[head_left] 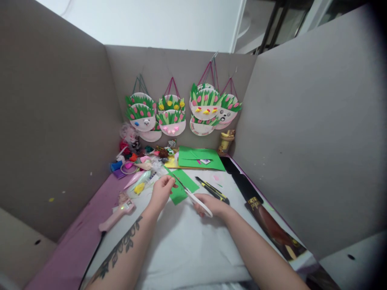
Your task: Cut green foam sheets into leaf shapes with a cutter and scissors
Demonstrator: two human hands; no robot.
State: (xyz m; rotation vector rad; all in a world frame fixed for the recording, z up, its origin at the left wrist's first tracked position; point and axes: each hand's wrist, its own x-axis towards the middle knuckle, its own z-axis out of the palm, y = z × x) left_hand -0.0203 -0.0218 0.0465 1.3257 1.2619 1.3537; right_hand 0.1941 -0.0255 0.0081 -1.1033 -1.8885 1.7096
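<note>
My right hand (pixel 209 204) is closed around the white handle of a pair of scissors (pixel 203 206), whose blades point up and left toward my left hand. Thumb and fingers pinched together, my left hand (pixel 165 186) holds a narrow strip of green paper (pixel 169 171) beside the blades. Whether the blades touch the strip I cannot tell. Under both hands, pieces of green paper (pixel 186 180) lie on the white table covering. A black and yellow utility knife (pixel 212 190) rests just beyond my right hand.
A pink glue gun (pixel 117 215) with a cord lies at the left. Craft bits, including a blue tub (pixel 116 166), crowd the back left. Larger green sheets (pixel 193 155) lie at the back. Decorated paper plates (pixel 171 128) hang on the grey partition (pixel 181 64).
</note>
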